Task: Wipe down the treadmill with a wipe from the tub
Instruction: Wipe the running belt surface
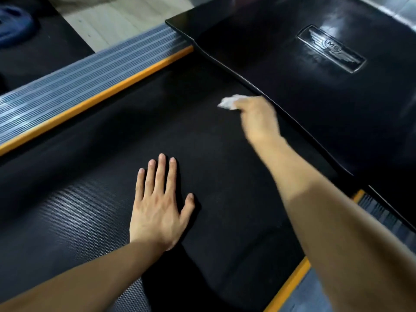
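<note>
The treadmill's black textured belt (108,167) fills the middle of the view. My left hand (161,203) lies flat on the belt, fingers straight and spread. My right hand (258,118) reaches to the belt's far end, close to the glossy black motor cover (315,91), and grips a crumpled white wipe (228,102) that sticks out to the left of its fingers. The right hand is blurred. The tub is not in view.
A grey ribbed side rail (74,79) with an orange strip (94,100) runs along the belt's left side. Another orange strip (290,284) edges the right side. A winged badge (331,49) sits on the motor cover. A blue weight plate (13,23) lies on the dark floor at top left.
</note>
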### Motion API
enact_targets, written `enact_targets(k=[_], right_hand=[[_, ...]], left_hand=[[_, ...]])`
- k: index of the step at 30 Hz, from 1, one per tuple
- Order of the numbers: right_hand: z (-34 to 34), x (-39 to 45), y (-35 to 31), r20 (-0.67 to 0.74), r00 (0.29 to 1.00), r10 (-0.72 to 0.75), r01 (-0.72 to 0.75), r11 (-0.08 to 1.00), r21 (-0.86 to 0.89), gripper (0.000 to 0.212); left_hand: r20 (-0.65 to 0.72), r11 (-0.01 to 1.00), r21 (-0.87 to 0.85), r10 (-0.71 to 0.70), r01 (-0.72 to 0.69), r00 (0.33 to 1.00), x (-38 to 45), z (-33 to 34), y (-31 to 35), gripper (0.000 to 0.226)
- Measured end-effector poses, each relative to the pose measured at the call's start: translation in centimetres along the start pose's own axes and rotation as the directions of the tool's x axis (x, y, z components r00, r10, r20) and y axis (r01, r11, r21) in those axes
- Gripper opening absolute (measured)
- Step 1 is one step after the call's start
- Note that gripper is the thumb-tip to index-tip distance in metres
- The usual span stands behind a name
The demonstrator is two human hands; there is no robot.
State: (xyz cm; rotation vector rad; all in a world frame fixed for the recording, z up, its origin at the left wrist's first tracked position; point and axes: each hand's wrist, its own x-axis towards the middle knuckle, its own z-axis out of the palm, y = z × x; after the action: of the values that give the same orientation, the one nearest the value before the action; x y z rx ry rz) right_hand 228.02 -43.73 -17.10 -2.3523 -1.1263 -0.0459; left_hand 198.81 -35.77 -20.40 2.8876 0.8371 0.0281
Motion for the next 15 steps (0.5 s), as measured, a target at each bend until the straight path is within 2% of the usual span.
enact_targets(k=[1,2,3,5,7,8,10,11,12,13,14,15], right_hand=[[-0.9,0.3,1.1,-0.022,0.992,0.123,-0.123,0.992,0.008,0.057],[-0.7,0.1,1.3,-0.076,0.986,0.150,-0.149,0.989,0.013,0.063],[-0.1,-1.1,0.1,-0.081,0.993,0.091,-0.086,0.994,0.064,0.059],[0.9,-4.6,-3.6,0.067,0.992,-0.103,0.085,0.969,0.234,0.042],[0.5,-7.1,-4.9,0.071,0.964,-0.256,0.235,0.946,0.223,0.039],[-0.2,-7.2,-3.8,0.073,0.966,-0.247,0.229,0.953,0.200,0.037],[-2.6,-6.1,-0.3,0.031,0.997,0.066,-0.070,0.988,0.137,0.033],[-4.1,-5.7,0.6,0.017,0.970,0.242,-0.242,0.961,0.137,0.037],[-4.8,-5.7,0.7,-0.067,0.948,0.312,-0.305,0.948,0.093,0.044],[-4.6,-6.0,0.0,-0.088,0.959,0.269,-0.261,0.961,0.095,0.048],[-3.8,-7.0,-1.8,-0.042,0.975,0.218,-0.210,0.966,0.154,0.048],[-2.8,-8.2,-3.7,0.055,0.994,0.097,-0.107,0.968,0.228,0.046]], left_hand=[[-0.002,1.000,-0.004,-0.002,0.002,1.000,0.0,0.0,0.1,0.083],[0.001,1.000,-0.005,-0.002,0.002,1.000,0.1,0.0,0.1,0.083],[0.005,1.000,-0.007,-0.004,0.004,1.000,0.0,-0.1,0.2,0.083],[-0.001,1.000,-0.009,-0.008,0.008,1.000,0.1,-0.1,0.2,0.083],[-0.004,1.000,-0.007,-0.010,0.010,1.000,0.0,0.0,0.2,0.083],[-0.006,1.000,-0.006,-0.006,0.006,1.000,0.0,0.1,0.2,0.083],[-0.023,1.000,-0.008,-0.002,0.002,1.000,0.0,0.2,0.2,0.083],[-0.024,1.000,-0.012,-0.003,0.003,1.000,-0.1,0.2,0.2,0.083],[-0.025,1.000,-0.016,-0.005,0.005,1.000,-0.1,0.2,0.3,0.083],[-0.025,1.000,-0.017,-0.006,0.005,1.000,-0.1,0.2,0.3,0.083],[-0.023,1.000,-0.016,-0.007,0.007,1.000,-0.1,0.2,0.4,0.083],[-0.020,1.000,-0.013,-0.007,0.007,1.000,-0.1,0.1,0.3,0.083]])
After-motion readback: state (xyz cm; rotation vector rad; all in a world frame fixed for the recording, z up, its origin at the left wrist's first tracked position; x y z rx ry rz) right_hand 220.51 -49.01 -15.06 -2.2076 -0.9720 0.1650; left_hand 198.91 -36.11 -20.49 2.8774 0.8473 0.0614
